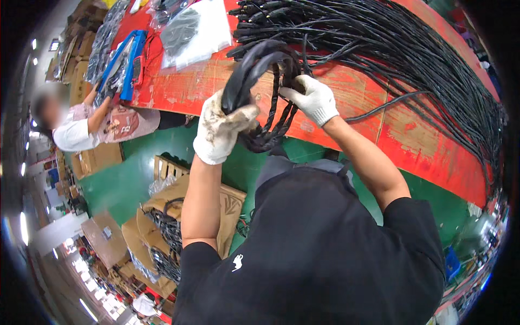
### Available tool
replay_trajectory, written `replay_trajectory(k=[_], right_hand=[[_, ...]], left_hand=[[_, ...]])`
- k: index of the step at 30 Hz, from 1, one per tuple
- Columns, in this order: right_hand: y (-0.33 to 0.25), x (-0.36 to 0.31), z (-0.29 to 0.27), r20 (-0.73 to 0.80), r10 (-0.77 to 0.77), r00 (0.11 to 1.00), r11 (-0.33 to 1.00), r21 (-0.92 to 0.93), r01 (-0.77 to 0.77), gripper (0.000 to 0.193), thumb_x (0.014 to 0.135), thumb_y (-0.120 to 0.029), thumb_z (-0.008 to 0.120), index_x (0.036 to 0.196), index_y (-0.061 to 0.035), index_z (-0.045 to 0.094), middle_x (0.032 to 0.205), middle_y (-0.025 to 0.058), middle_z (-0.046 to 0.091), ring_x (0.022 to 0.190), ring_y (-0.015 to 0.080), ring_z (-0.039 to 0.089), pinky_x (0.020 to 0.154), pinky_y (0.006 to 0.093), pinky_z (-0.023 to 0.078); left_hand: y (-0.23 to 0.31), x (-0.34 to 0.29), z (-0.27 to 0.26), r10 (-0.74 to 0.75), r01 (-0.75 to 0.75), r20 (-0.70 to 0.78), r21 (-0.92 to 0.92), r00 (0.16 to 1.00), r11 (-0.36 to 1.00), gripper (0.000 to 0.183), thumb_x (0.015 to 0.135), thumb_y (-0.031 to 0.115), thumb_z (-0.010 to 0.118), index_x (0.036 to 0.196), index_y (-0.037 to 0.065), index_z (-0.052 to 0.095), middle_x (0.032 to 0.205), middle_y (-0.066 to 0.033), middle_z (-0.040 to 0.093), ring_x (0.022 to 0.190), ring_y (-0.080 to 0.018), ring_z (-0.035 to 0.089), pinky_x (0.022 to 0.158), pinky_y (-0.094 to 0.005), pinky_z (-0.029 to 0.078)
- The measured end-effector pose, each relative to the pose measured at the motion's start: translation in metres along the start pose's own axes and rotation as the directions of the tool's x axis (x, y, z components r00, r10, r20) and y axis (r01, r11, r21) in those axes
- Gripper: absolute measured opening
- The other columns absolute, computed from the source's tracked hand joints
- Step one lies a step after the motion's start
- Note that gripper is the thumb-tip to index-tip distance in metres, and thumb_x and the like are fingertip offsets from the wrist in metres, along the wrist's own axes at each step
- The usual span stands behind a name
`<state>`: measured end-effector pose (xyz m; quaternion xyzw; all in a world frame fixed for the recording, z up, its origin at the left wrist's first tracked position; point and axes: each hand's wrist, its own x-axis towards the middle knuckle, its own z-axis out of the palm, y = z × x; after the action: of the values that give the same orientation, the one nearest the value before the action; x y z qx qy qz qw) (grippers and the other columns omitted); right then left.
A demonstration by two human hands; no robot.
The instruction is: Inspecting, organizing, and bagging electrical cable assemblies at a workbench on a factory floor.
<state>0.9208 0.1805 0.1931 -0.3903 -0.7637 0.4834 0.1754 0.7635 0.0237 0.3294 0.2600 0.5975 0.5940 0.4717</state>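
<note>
Both my hands wear white work gloves and hold a coiled black cable bundle in front of me, over the near edge of the red table. My left hand, its glove stained dark, is wrapped round the left side of the loop. On the right side, my right hand pinches the coil with thumb and fingers. Several thick strands make up the ring, and its lower part hangs below the table edge. Behind it, a large pile of long black cables lies across the table.
The worn red table spans the far side. Clear bags with dark parts and a blue tool-like frame lie at its left. A co-worker in an apron stands there. Cardboard boxes with cables sit on the green floor behind my left arm.
</note>
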Motion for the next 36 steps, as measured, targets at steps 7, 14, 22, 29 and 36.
replay_trajectory(k=[7,14,22,29,36], right_hand=[[-0.050,0.071,0.101,-0.188,-0.041,0.981,0.951,-0.310,-0.020,0.041,0.093,-0.048,0.061,0.105,-0.0095,0.071,0.097,0.0189,0.072,0.092,0.0391,0.069,0.079,0.0469,0.054],[-0.080,0.102,0.137,-0.102,0.058,0.993,0.991,0.123,-0.046,0.040,0.095,-0.042,0.060,0.111,-0.0069,0.070,0.093,0.0194,0.073,0.086,0.0325,0.072,0.081,0.0418,0.055],[-0.083,0.142,0.194,0.106,0.194,0.975,0.898,0.380,-0.220,0.031,0.095,-0.028,0.067,0.107,-0.0005,0.070,0.082,0.0070,0.070,0.073,0.0133,0.066,0.067,0.0320,0.054],[-0.076,0.174,0.232,0.165,0.163,0.973,0.947,0.250,-0.201,0.026,0.095,-0.028,0.065,0.099,-0.0030,0.071,0.079,0.0068,0.069,0.072,0.0153,0.067,0.067,0.0338,0.054],[-0.008,0.205,0.249,0.465,0.049,0.884,0.969,0.194,-0.155,0.031,0.101,-0.031,0.056,0.122,-0.0113,0.067,0.107,0.0081,0.072,0.084,0.0161,0.066,0.074,0.0334,0.055]], left_hand=[[0.004,0.038,-0.089,-0.116,0.113,0.161,0.029,0.980,0.993,0.020,0.083,0.007,0.078,0.097,0.003,0.064,0.079,0.0019,0.062,0.068,-0.0062,0.054,0.061,-0.0241,0.045],[0.012,0.055,-0.165,-0.044,0.042,0.076,0.023,0.996,0.999,0.026,0.080,0.007,0.081,0.100,0.002,0.066,0.081,-0.0007,0.066,0.066,-0.0079,0.058,0.060,-0.0235,0.046],[0.004,0.061,-0.199,-0.102,0.100,0.017,0.096,0.995,0.990,0.025,0.079,0.005,0.080,0.100,0.004,0.067,0.084,0.0000,0.067,0.068,-0.0062,0.058,0.061,-0.0215,0.046],[0.010,0.069,-0.224,-0.133,0.138,-0.047,0.125,0.990,0.983,0.023,0.082,0.005,0.079,0.100,0.002,0.066,0.084,-0.0002,0.067,0.070,-0.0084,0.062,0.061,-0.0228,0.048],[-0.032,0.117,-0.264,0.152,-0.511,0.503,0.859,0.851,0.017,0.018,0.077,0.022,0.071,0.091,0.012,0.066,0.070,-0.0114,0.067,0.067,-0.0346,0.067,0.066,-0.0456,0.051]])
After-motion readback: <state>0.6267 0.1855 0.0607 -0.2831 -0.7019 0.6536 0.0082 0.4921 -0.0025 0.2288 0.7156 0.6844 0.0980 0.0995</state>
